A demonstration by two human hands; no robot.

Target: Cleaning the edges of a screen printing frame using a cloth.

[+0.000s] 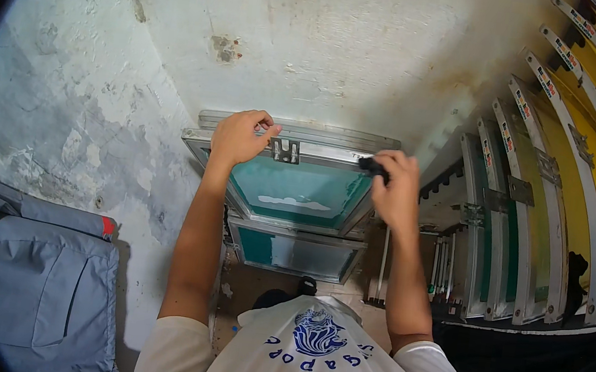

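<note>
A stained white wall fills the upper half of the view, with a grey peeling patch down its left side. Against its foot lean several metal-framed screens, one in front of another.

To the right stands a rack of more frames set on edge, green mesh nearer and yellow mesh farther out. At lower left hangs a grey garment.

The front screen, teal mesh with a pale printed patch, tilts back toward the wall, with a second teal screen lower and nearer the person's body. A small metal bracket sits at the middle of the front screen's top rail.

The left hand is curled over that top rail at its left end, fingers closed around the frame, just beside the bracket. The right hand is at the rail's right corner, closed on a small black object that touches the frame; what the object is cannot be told.

The step in hand looks like steadying the front screen by its top rail while the right hand works at the corner. The next move would call for a firm left-hand hold so the frame does not slide.

The rack stands close by the right elbow, and the lower screen and dark clutter crowd the floor by the feet, leaving little room to swing the frame out.
</note>
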